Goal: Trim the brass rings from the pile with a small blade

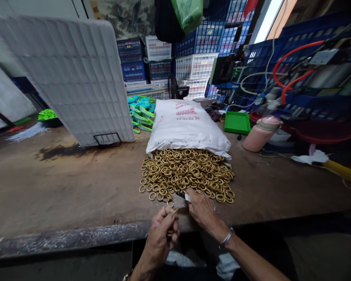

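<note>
A heap of brass rings [187, 173] spills from the open mouth of a white sack [187, 125] onto the brown table [61, 187]. My left hand [162, 234] is closed at the table's near edge, pinching a brass ring [175, 211] and gripping what looks like a stack of more rings. My right hand [203, 210] rests just right of it, fingers curled on a small flat strip [185, 196] that points into the near side of the heap. A metal bracelet sits on my right wrist [226, 238].
A large white gridded panel [73, 74] leans at the back left. Blue-green items [142, 111], a green tray [236, 123], a pink bottle [260, 134] and a red basin [324, 132] stand around the sack. Stacked crates [193, 58] fill the back; hoses and machinery lie right.
</note>
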Demonstrator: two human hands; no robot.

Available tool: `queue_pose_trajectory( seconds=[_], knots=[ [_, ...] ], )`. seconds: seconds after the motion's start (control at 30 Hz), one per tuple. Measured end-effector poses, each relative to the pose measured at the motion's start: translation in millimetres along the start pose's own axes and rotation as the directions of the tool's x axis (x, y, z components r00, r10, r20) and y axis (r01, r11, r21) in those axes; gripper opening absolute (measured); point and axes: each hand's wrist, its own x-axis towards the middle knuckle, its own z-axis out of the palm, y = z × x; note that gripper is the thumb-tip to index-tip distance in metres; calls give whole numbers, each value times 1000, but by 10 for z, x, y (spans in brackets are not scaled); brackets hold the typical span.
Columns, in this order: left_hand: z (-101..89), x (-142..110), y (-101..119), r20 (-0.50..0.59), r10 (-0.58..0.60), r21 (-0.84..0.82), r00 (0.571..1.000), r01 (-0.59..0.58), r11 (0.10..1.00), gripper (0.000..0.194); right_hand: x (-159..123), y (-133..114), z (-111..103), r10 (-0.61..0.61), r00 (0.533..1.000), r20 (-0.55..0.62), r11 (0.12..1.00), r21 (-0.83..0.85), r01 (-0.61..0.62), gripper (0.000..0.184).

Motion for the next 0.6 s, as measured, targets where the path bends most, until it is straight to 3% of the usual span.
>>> queue_pose_trajectory(
  seconds=[0.13,0.27,0.43,0.6],
  knots=[
    [-51,39,14,13,-14,-120,1000,15,993,30,166,-34,-22,-91,992,-88,994,44,96,37],
    [-115,93,15,39,9,-162,999,-2,987,25,297,-144,-20,-120,991,-57,993,-26,118,48],
    [-183,130,61,79,-22,-264,997,42,964,23,394,-206,8,-78,997,-21,993,-96,75,27],
    [-212,185,104,78,-59,-331,995,82,940,21,425,-172,15,-76,997,-22,993,-92,74,24]
  ],
)
